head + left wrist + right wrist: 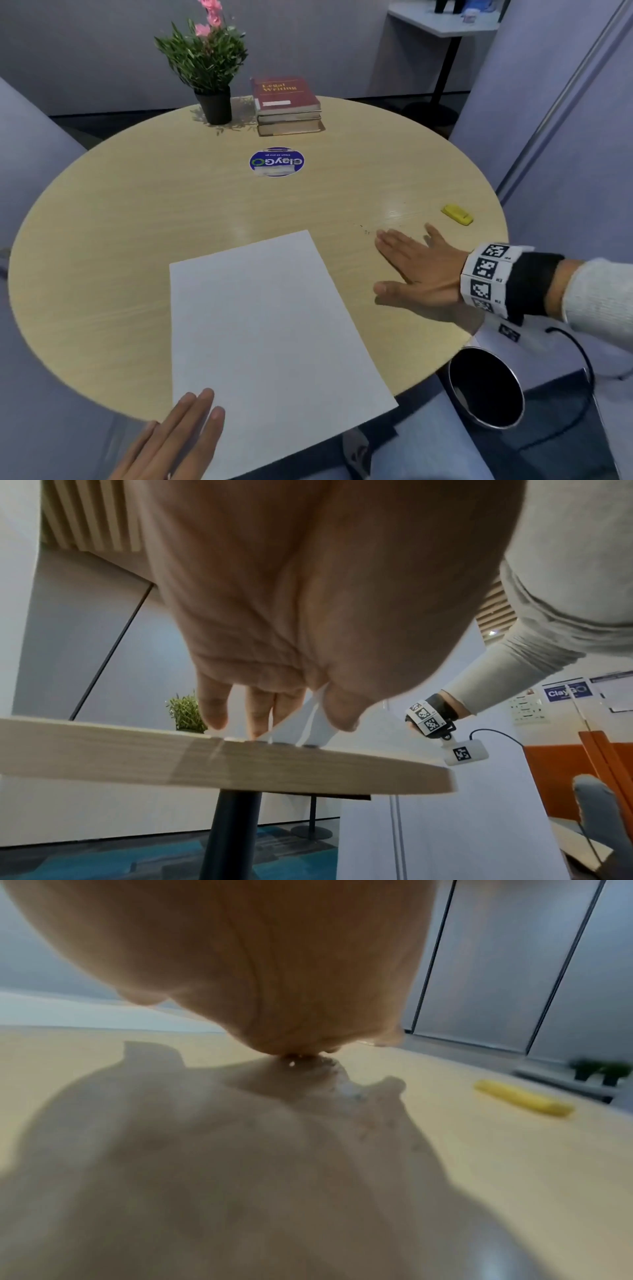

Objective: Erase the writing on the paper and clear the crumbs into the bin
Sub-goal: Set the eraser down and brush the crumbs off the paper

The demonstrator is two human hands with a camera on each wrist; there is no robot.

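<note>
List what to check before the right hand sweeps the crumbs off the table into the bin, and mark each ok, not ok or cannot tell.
1. Writing gone from the paper: ok, the sheet looks blank from the head view.
2. Paper held down: ok, the left hand lies flat on its near corner.
3. Right hand ready: ok, open and flat on the table.
4. Crumbs within the sweep: ok, dark specks lie just past the fingertips.
5. Bin under the edge: cannot tell; it sits below the rim, near the hand.
6. Eraser out of the way: ok, beyond the hand.
</note>
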